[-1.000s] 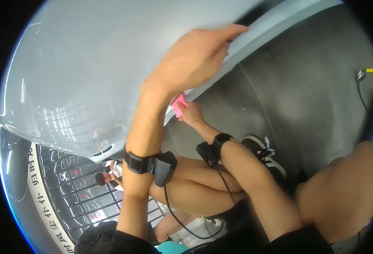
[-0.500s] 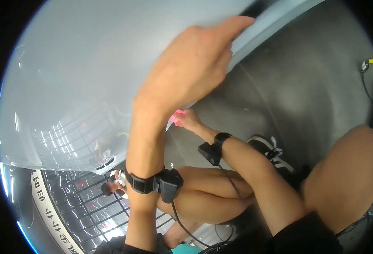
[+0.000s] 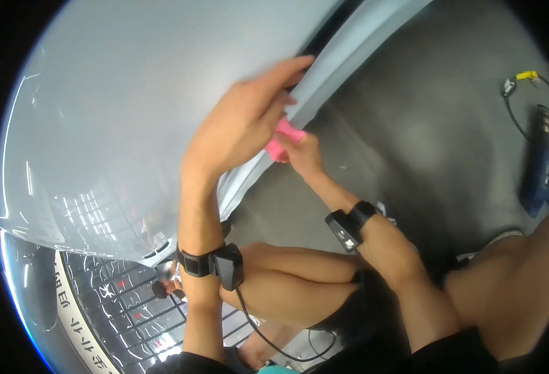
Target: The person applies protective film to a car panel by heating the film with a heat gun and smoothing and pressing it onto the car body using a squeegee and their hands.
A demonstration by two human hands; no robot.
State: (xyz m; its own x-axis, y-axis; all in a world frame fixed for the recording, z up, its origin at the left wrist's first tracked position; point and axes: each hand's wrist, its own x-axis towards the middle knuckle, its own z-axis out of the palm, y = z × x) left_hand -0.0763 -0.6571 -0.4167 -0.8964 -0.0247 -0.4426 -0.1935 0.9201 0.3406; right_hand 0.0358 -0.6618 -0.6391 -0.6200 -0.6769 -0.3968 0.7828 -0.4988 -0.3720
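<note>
My left hand (image 3: 243, 118) lies against a glossy pale car panel (image 3: 118, 106), its index finger stretched along the dark gap (image 3: 324, 40) near the panel's edge. Its other fingers are partly curled and apart, and I see nothing held in them. Just below it, my right hand (image 3: 306, 156) is closed on a small pink piece (image 3: 291, 129), which is pressed against the panel's pale edge strip (image 3: 340, 59). What kind of tool the pink piece is, I cannot make out. Each wrist wears a black strapped device with a cable.
On the grey floor (image 3: 399, 143) at the right lies a blue heat gun (image 3: 539, 171), with a cable and yellow tag (image 3: 526, 75) above it. My bent legs fill the lower part. Another person (image 3: 162, 288) shows beyond, near a dark grid and a lettered band (image 3: 75, 318).
Both hands have come closer together; the left moved down and left along the edge, and the right brought the pink piece up. The view has shifted, showing the heat gun more fully.
</note>
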